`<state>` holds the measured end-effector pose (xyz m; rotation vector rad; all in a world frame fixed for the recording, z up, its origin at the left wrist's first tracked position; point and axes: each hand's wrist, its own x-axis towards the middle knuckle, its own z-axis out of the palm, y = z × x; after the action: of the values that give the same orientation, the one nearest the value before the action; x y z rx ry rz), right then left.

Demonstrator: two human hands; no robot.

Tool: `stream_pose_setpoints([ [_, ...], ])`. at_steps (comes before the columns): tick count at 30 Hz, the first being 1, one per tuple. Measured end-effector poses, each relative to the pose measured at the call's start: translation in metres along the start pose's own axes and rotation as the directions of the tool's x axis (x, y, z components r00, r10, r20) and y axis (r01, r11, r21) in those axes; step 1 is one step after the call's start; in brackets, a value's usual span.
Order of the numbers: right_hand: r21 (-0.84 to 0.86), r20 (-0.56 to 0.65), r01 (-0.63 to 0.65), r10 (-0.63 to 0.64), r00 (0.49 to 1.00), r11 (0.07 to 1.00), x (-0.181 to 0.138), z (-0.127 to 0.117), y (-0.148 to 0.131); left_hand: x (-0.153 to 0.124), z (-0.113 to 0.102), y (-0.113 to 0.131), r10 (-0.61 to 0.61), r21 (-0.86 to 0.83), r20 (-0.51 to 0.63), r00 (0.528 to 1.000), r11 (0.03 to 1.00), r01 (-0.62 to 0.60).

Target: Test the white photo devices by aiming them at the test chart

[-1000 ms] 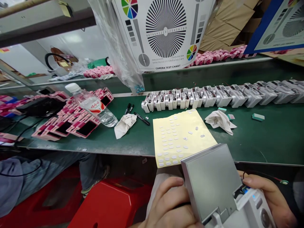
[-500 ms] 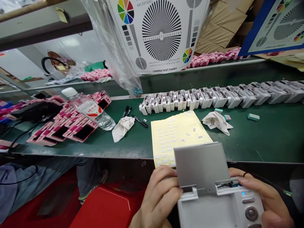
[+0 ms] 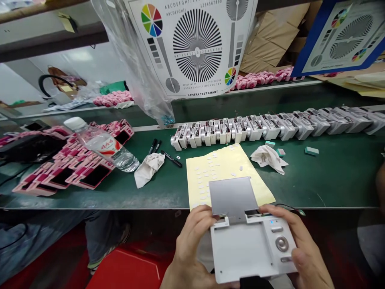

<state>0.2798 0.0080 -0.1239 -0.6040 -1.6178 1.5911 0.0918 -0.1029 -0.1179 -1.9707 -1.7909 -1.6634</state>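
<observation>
A white digital camera [image 3: 242, 251] is held between my two hands, its back towards me, with a flipped-up grey screen panel [image 3: 231, 195] at its top. A small blue light glows near its buttons. My left hand [image 3: 192, 245] grips the camera's left side, fingers at the upper corner. Around the right side my right hand [image 3: 303, 245] is closed, thumb beside the lower button and forefinger along the top edge. Behind the panel, a yellow sheet [image 3: 195, 168] with several small white pieces lies on the green bench.
A row of part-built white cameras [image 3: 224, 130] runs along the bench back. To the left are a water bottle [image 3: 105, 146], pink cameras [image 3: 96, 174], markers [image 3: 171, 158] and a crumpled cloth [image 3: 148, 168]. Another cloth [image 3: 267, 157] lies right. A test chart [image 3: 197, 48] hangs above; a red stool [image 3: 126, 269] stands below.
The camera has moved left and up in view, showing more of its lower body. Its screen panel now looks more foreshortened. Both hands keep their hold, and the head view has shifted slightly.
</observation>
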Motion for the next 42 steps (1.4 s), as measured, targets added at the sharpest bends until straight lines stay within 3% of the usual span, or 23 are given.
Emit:
stream_pose_setpoints([
  [4,0.249,0.162,-0.215,0.179,0.971,0.944,0.017,0.006,0.001,0.003,0.007,-0.024,-0.23,-0.182,0.015,0.973,0.956,0.229],
  [8,0.328,0.147,-0.206,0.166,0.975,0.922,0.038,0.012,0.015,0.014,0.015,-0.044,-0.43,-0.357,0.037,0.902,0.837,0.414],
  [11,0.303,0.109,-0.155,0.127,0.986,0.94,0.052,0.012,0.029,0.023,0.02,-0.051,-0.485,-0.426,0.043,0.873,0.782,0.455],
  [18,0.29,0.052,-0.084,0.072,0.996,0.953,0.073,0.011,0.051,0.026,0.033,-0.076,-0.525,-0.429,0.059,0.849,0.754,0.497],
  [25,0.423,0.031,-0.12,0.118,0.993,0.898,0.089,0.015,0.072,0.031,0.042,-0.081,-0.712,-0.455,0.013,0.702,0.621,0.638],
  [30,0.477,0.06,-0.163,0.153,0.986,0.863,0.091,0.015,0.078,0.031,0.045,-0.08,-0.759,-0.46,-0.001,0.651,0.578,0.674],
  [35,0.446,0.043,-0.148,0.144,0.989,0.883,0.093,0.015,0.075,0.022,0.044,-0.089,-0.743,-0.455,0.021,0.669,0.589,0.668],
  [42,0.432,-0.008,-0.071,0.083,0.997,0.899,0.096,0.015,0.08,0.018,0.038,-0.101,-0.619,-0.332,0.1,0.779,0.717,0.613],
])
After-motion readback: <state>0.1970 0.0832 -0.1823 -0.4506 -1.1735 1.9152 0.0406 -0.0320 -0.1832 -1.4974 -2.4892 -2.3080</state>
